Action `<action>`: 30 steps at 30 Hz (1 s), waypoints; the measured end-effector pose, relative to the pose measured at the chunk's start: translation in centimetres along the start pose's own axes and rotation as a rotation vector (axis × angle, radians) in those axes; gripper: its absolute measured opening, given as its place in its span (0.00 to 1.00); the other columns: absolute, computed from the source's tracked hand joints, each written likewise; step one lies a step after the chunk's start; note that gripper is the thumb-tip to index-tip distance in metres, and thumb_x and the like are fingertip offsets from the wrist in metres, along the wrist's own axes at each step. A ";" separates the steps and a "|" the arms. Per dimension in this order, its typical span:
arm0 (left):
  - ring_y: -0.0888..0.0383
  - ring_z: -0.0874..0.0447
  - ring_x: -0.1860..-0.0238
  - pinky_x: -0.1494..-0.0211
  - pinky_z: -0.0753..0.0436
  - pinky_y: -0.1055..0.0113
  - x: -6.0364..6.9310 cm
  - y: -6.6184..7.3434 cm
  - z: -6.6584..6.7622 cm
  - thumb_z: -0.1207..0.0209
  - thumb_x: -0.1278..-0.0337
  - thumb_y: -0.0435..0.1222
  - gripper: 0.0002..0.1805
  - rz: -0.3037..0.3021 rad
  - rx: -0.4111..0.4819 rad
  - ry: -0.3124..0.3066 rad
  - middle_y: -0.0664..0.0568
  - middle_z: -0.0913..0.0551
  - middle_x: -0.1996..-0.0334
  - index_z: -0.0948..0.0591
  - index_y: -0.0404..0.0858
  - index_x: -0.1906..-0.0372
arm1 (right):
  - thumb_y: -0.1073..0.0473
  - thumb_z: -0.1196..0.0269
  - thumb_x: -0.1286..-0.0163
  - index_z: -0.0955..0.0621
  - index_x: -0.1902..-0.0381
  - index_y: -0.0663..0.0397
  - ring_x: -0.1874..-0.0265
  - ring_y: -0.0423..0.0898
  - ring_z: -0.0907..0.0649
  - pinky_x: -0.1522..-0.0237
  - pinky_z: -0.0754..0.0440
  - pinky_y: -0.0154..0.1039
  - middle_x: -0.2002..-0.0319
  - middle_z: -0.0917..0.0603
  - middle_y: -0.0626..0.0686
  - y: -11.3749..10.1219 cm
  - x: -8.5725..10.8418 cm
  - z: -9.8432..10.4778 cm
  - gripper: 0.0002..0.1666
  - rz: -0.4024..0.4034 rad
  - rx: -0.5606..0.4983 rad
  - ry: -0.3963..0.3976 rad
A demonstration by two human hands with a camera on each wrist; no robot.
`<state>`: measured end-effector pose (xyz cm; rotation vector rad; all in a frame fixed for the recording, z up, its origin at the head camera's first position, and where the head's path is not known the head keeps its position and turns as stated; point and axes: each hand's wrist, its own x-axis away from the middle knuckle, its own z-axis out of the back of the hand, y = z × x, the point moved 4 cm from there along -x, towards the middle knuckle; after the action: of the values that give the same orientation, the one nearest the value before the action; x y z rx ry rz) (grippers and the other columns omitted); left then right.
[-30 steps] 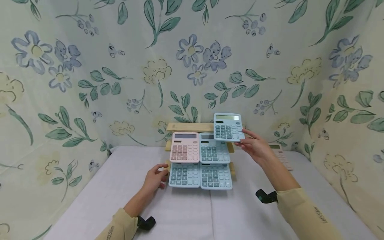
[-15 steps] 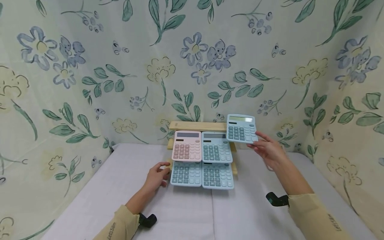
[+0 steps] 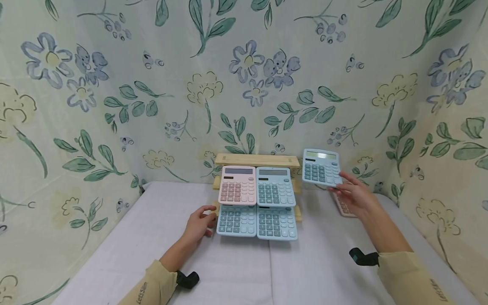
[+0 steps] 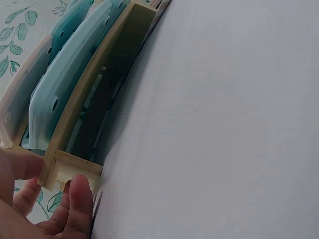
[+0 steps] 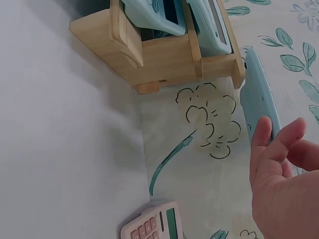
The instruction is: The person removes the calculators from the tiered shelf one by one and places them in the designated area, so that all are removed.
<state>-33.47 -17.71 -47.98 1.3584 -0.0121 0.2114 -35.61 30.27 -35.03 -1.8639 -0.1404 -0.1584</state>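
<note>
My right hand (image 3: pixel 356 195) pinches a light blue calculator (image 3: pixel 322 167) by its lower right edge, in the air right of a wooden rack (image 3: pixel 257 160). In the right wrist view this calculator (image 5: pixel 261 94) shows edge-on, between thumb and fingers. At the rack's left end is my left hand (image 3: pixel 196 224); its fingers (image 4: pixel 79 196) are curled round the wooden corner. A pink calculator (image 3: pixel 237 186) and a blue calculator (image 3: pixel 275 186) lean side by side on the upper tier. Below them stand two more blue calculators (image 3: pixel 236 222), their tops hidden.
Another pink calculator (image 3: pixel 345 208) stands behind my right hand, partly covered by it, at the back right of the table. White cloth (image 3: pixel 236 271) covers the tabletop. A floral curtain (image 3: pixel 171 140) hangs close behind the rack. The rack's rear bar holds no calculator.
My right hand has moved right with the blue calculator, away from the rack's rear tier, uncovering its top bar. My left hand stays at the rack's left end.
</note>
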 end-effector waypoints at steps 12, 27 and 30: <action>0.53 0.19 0.65 0.70 0.17 0.64 -0.1 0.1 0.0 0.42 0.31 0.43 0.18 0.001 -0.006 0.004 0.44 0.17 0.54 0.21 0.47 0.40 | 0.71 0.45 0.27 0.51 0.18 0.42 0.58 0.44 0.13 0.59 0.17 0.31 0.58 0.16 0.44 1.4 -0.3 2.4 0.47 -0.012 0.074 0.020; 0.52 0.19 0.65 0.71 0.17 0.64 0.1 0.1 0.0 0.42 0.32 0.42 0.18 0.000 0.000 0.007 0.43 0.17 0.54 0.21 0.46 0.40 | 0.71 0.42 0.27 0.48 0.19 0.47 0.58 0.46 0.12 0.57 0.16 0.31 0.54 0.19 0.46 4.3 -1.4 3.8 0.46 -0.053 0.082 0.042; 0.52 0.19 0.64 0.71 0.17 0.64 0.1 0.1 0.0 0.42 0.32 0.42 0.18 0.007 0.001 0.008 0.43 0.17 0.54 0.21 0.46 0.40 | 0.70 0.43 0.27 0.48 0.19 0.47 0.56 0.46 0.13 0.54 0.16 0.31 0.48 0.23 0.48 5.1 -1.6 4.0 0.45 -0.068 0.101 0.055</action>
<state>-33.42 -17.65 -47.90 1.3587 -0.0099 0.2221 -36.16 32.53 -41.30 -1.7530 -0.1705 -0.2451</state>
